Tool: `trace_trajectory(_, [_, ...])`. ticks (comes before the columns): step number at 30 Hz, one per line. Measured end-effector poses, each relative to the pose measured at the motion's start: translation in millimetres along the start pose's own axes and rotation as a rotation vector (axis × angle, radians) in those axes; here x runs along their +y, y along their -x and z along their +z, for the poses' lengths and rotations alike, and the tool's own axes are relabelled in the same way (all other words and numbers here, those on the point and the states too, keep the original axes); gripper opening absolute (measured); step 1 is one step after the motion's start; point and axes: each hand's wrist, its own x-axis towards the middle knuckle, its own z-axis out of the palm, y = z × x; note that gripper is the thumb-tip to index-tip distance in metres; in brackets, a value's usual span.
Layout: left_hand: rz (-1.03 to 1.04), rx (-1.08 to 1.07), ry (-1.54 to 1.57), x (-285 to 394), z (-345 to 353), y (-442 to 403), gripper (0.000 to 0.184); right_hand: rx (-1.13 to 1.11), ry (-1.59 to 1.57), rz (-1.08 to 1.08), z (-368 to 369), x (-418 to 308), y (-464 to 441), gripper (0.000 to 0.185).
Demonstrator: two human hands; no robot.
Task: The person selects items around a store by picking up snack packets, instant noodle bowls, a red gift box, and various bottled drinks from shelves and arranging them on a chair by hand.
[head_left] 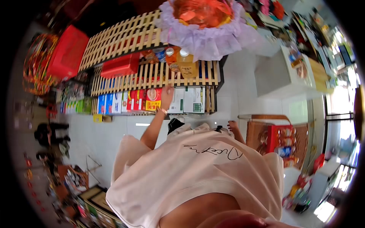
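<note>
My left hand (167, 95) reaches forward to the front of the slatted wooden shelf rack (129, 81), its fingers stretched up against the shelf edge. Beside it are a red and yellow box (153, 99) and a white carton (193, 99) on the level below. Whether the fingertips press on the slats or on a box, I cannot make out. Low at my right side hangs my right hand (232, 125), fingers slightly apart, holding nothing.
Bottles (186, 64) and a red box (121, 65) stand on the middle shelf. A purple-ruffled basket (216, 36) sits on top. To the right, a woven chair (258, 133) bears a red crate of bottles (283, 138), near a white counter (273, 74). People (49, 135) are at far left.
</note>
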Motion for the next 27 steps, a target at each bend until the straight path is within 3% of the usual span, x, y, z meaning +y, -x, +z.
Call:
trace_trajectory(1, [-0.034, -0.017, 0.046, 36.8, -8.0, -32.1, 0.033, -0.02, -0.016, -0.028, 9.8, -2.3, 0.5, 0.04])
trace_trajectory(3, [0.34, 0.179, -0.137, 51.2, -9.6, -93.5, 0.036, -0.001, -0.07, -0.133, 37.8, -11.4, 20.4, 0.038])
trace_trajectory(5, [0.379, 0.099, -0.118, 68.9, -15.5, -140.1, 0.035, -0.089, -0.078, -0.154, 65.8, -46.1, 44.3, 0.039])
trace_trajectory(6, [0.268, 0.055, 0.01, 66.2, -14.1, -157.3, 0.034, -0.104, -0.078, -0.219, 81.4, -58.0, 51.9, 0.038])
trace_trajectory(7, [0.222, 0.015, -0.071, 46.7, -12.5, -179.1, 0.031, -0.111, -0.169, -0.317, 96.3, -75.5, 70.4, 0.036])
trace_trajectory(11, [0.337, -0.272, 0.28, 72.0, -14.6, -183.5, 0.039, -0.107, -0.265, -0.561, 154.6, -128.8, 106.7, 0.035])
trace_trajectory(13, [0.264, -0.388, 0.149, 54.6, -13.1, -194.8, 0.034, -0.075, -0.247, -0.627, 169.0, -148.5, 137.9, 0.034])
trace_trajectory(16, [0.249, -0.323, 0.158, 70.0, -14.3, -189.7, 0.034, -0.153, -0.387, -0.497, 182.9, -167.1, 182.9, 0.034])
trace_trajectory(17, [0.226, -0.324, 0.129, 70.4, -13.0, -193.9, 0.034, -0.147, -0.348, -0.545, 190.7, -166.2, 184.1, 0.035])
trace_trajectory(19, [0.449, -0.187, 0.045, 38.4, 3.0, -211.2, 0.035, -0.114, -0.247, -0.645, 201.8, -158.3, 186.0, 0.035])
trace_trajectory(21, [0.44, -0.224, 0.001, 50.0, -7.0, -190.9, 0.035, -0.06, -0.366, -0.643, 214.0, -149.5, 183.8, 0.036])
trace_trajectory(23, [0.486, -0.059, -0.009, 37.5, -2.8, -178.6, 0.036, 0.003, -0.515, -0.64, 240.0, -140.6, 181.6, 0.037])
trace_trajectory(24, [0.403, -0.146, 0.129, 31.5, 0.9, -180.1, 0.036, 0.011, -0.493, -0.595, 246.0, -140.6, 187.8, 0.037])
trace_trajectory(27, [0.503, -0.252, 0.104, 48.3, -12.7, -159.0, 0.035, 0.047, -0.452, -0.588, 256.5, -139.1, 209.7, 0.035])
